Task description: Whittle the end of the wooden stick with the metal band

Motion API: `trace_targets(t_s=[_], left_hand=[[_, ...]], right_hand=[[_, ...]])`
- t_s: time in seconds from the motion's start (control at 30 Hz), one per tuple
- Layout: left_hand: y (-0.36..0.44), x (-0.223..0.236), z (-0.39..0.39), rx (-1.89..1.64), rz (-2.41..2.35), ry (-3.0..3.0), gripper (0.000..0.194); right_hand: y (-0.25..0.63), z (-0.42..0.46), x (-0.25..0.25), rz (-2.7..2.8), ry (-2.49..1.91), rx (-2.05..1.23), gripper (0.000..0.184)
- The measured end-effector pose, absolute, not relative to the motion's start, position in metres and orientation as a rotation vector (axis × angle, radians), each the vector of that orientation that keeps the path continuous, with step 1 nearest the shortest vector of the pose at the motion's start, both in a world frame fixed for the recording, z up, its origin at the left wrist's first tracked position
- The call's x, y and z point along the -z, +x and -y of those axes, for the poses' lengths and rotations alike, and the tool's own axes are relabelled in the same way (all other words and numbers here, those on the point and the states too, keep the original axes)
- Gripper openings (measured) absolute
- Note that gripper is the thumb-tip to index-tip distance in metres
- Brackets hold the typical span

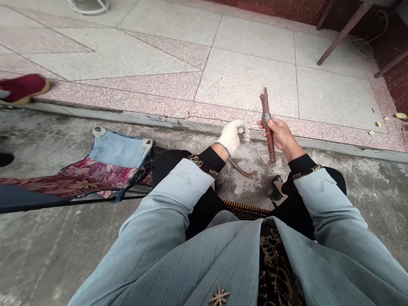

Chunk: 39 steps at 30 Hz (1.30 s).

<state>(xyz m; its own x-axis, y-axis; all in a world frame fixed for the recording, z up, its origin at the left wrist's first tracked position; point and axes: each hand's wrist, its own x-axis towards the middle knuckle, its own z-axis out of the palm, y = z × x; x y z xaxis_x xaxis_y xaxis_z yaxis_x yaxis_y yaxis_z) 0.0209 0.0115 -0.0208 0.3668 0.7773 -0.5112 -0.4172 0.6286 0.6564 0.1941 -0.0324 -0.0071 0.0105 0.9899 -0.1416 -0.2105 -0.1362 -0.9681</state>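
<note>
In my right hand point(282, 134) is a short brown stick point(269, 142), held nearly upright between thumb and fingers. A few turns of thin grey wire point(266, 117) wrap around its middle, just above my thumb. My left hand point(232, 135), in a white knit glove, is closed a little to the left of the stick, apart from it. Whether its curled fingers pinch the wire's end is too small to tell. On the ground below my left wrist lies a thin bent branch point(242, 170), partly hidden by the wrist.
A low tiled step point(248, 80) runs across in front of me. To the left stands a folding fabric chair point(105, 163). Someone's red shoe point(27, 87) rests on the step's edge. Wooden legs point(344, 34) stand at the upper right, and several yellow leaves point(400, 115) lie nearby.
</note>
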Motion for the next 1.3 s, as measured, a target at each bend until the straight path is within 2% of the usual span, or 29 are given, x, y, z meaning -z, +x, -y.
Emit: trace_targets(t_s=[0.3, 0.53, 0.6, 0.8, 0.97, 1.3], left_hand=[[0.02, 0.022, -0.004, -0.637, -0.703, 0.547, 0.031], [0.019, 0.013, 0.009, -0.701, -0.603, 0.791, 0.044], [0.02, 0.013, 0.013, -0.735, -0.541, 0.945, 0.041], [0.016, 0.02, 0.015, -0.86, -0.536, 1.819, 0.016], [0.008, 0.019, -0.002, -0.945, -0.655, 2.14, 0.029], [0.005, 0.014, -0.016, -1.104, -0.712, 2.438, 0.021]], right_hand=[[0.197, 0.033, 0.003, 1.137, -1.278, -1.159, 0.03], [0.201, 0.031, 0.001, 1.087, -1.208, -1.197, 0.037], [0.203, 0.03, 0.0, 1.057, -1.231, -1.207, 0.036], [0.209, 0.032, -0.004, 0.94, -1.235, -1.292, 0.038], [0.211, 0.033, -0.008, 0.849, -1.246, -1.361, 0.034], [0.212, 0.034, -0.006, 0.73, -1.235, -1.461, 0.023]])
